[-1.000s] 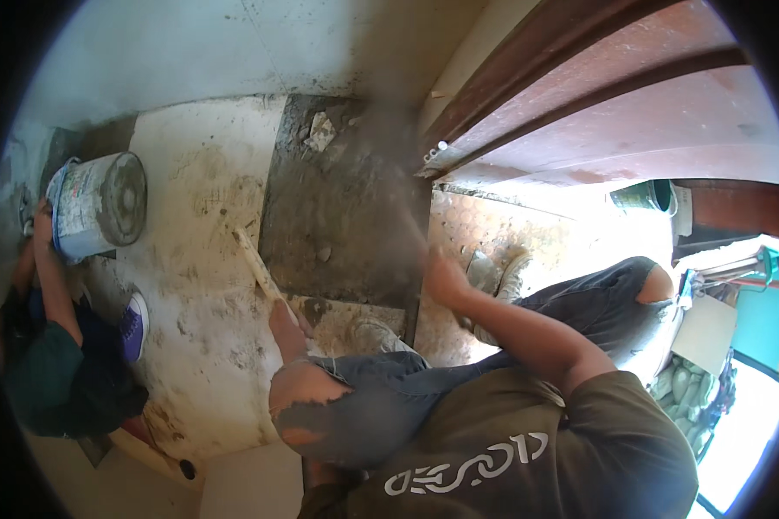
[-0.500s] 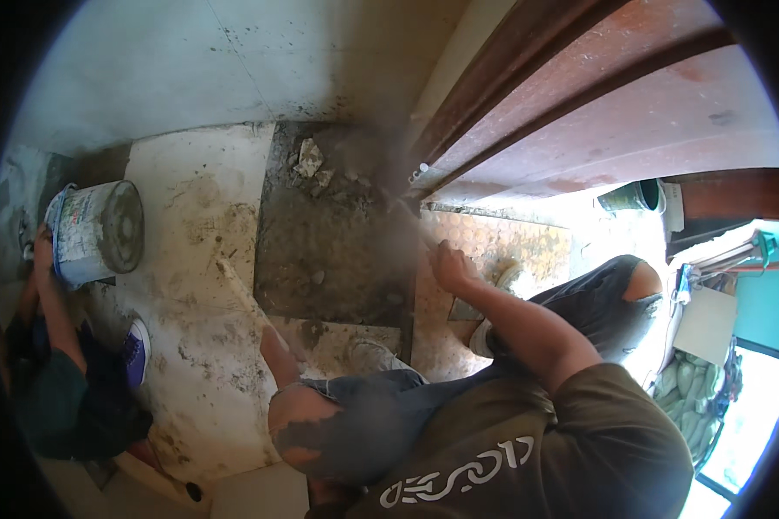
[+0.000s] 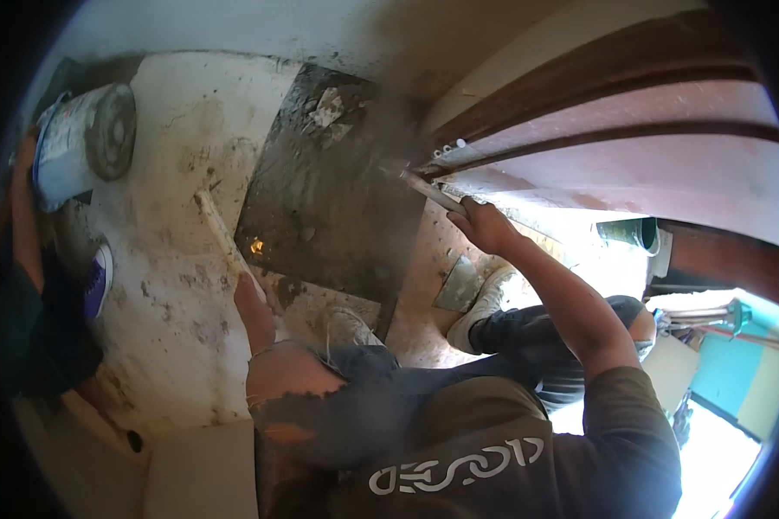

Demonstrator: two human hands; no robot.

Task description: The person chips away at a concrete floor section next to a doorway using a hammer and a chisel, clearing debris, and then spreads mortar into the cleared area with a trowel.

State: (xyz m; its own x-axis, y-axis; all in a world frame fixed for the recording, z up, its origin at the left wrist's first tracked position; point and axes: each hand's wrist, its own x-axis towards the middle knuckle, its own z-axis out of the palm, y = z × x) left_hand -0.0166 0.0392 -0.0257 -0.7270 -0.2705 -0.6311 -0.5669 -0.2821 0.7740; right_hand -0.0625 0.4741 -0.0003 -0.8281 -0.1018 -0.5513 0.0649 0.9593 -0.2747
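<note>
My right hand [image 3: 483, 225] grips a light wooden-handled tool [image 3: 437, 192] that slants up to the left. Its blurred, thin head is over the dark bare patch [image 3: 320, 190] by the door frame; I cannot make out its kind. My left hand [image 3: 258, 298] is closed around the lower end of a long pale handle [image 3: 221, 233], whose small dark tip is above the pale floor tile. The patch is rough and grey-brown where no tile lies, with broken pieces [image 3: 327, 108] at its far end and a small orange-yellow spot near its left edge.
At the left, another person's hand [image 3: 28, 149] holds a tipped white bucket [image 3: 69, 143]; that person's purple shoe [image 3: 98, 281] stands nearby. A reddish-brown door [image 3: 597, 130] borders the right. A loose tile piece [image 3: 459, 284] lies beside my shoe, and a green bucket [image 3: 632, 232] stands farther right.
My view has shifted. My right hand's tool, mostly blurred before, now shows its handle plainly. My left hand's handle tilts more to the left, and the orange-yellow spot has appeared on the patch.
</note>
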